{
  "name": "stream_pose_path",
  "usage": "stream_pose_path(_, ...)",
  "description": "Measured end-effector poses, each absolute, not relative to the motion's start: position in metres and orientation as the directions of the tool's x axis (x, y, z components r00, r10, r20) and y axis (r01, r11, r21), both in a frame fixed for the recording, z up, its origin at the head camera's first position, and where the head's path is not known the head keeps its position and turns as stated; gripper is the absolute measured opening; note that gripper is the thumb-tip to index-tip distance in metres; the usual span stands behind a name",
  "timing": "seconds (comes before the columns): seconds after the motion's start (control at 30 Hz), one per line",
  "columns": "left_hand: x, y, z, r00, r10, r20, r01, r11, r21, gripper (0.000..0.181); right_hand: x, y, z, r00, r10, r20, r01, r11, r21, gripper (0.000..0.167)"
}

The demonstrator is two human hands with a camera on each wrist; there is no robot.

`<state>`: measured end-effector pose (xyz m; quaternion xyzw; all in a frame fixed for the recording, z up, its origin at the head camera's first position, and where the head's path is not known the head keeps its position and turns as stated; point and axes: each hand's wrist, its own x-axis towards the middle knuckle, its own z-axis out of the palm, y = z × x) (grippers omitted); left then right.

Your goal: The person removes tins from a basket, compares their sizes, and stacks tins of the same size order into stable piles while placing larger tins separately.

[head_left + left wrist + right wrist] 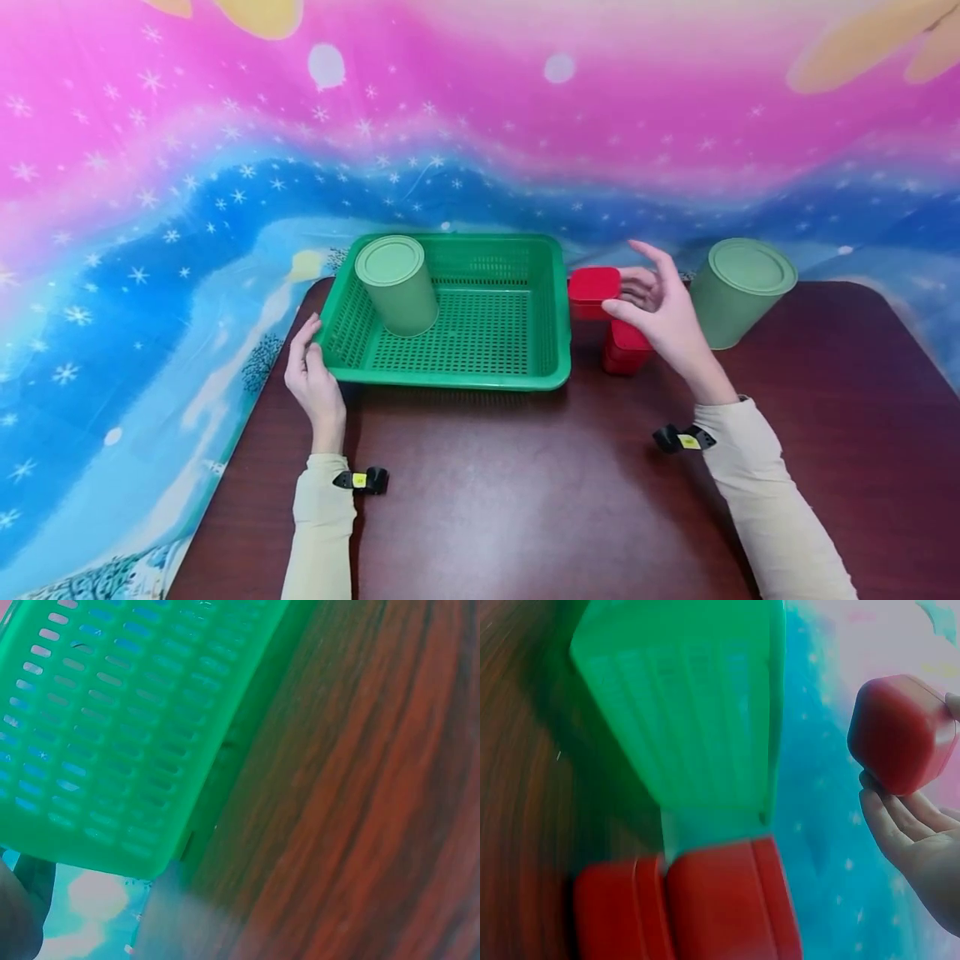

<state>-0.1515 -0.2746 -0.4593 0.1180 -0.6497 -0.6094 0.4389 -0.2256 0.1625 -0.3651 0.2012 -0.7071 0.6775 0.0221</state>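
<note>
My right hand [671, 321] grips a small red lidded canister [595, 287], held up beside the right end of a green basket [450, 381]. In the right wrist view, the fingers lie under the held canister, off the table. Below it, on the table, stand more red canisters [716, 904], mostly hidden by the hand in the head view. My left hand [315, 387] rests by the basket's left front corner, its fingers along the outer side. Inside the basket, at the left, a large pale green can [401, 292] stands upright.
A second pale green can [742, 292] stands right of my right hand, near the back edge of the brown table [487, 492]. Behind the table hangs a pink and blue patterned cloth [480, 150].
</note>
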Motion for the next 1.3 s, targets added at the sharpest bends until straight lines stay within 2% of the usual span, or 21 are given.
stream_pose_path(0.27,-0.15,-0.278,-0.458,-0.577,-0.705,0.411,0.444,0.151,0.883,0.043,-0.225,0.192,-0.375,-0.934,-0.21,0.288,-0.242,-0.221,-0.945,0.067)
stream_pose_path(0.43,-0.15,-0.279,-0.459,-0.577,-0.709,0.405,0.463,0.125,0.877,0.043,-0.229,0.204,-0.379,-0.935,-0.19,0.299,-0.237,-0.291,-0.927,0.064)
stream_pose_path(0.77,-0.155,-0.277,-0.462,-0.574,-0.712,0.404,0.485,0.102,0.869,0.04,-0.238,0.219,-0.394,-0.921,-0.254,0.297,-0.171,-0.421,-0.891,0.063)
stream_pose_path(0.93,-0.155,-0.275,-0.461,-0.579,-0.704,0.411,0.477,0.116,0.871,0.039,-0.242,0.227,-0.404,-0.91,-0.295,0.29,-0.135,-0.45,-0.883,0.063)
stream_pose_path(1.3,-0.155,-0.276,-0.463,-0.592,-0.7,0.399,0.458,0.115,0.881,0.038,-0.252,0.235,-0.428,-0.886,-0.371,0.28,-0.105,-0.427,-0.898,0.067)
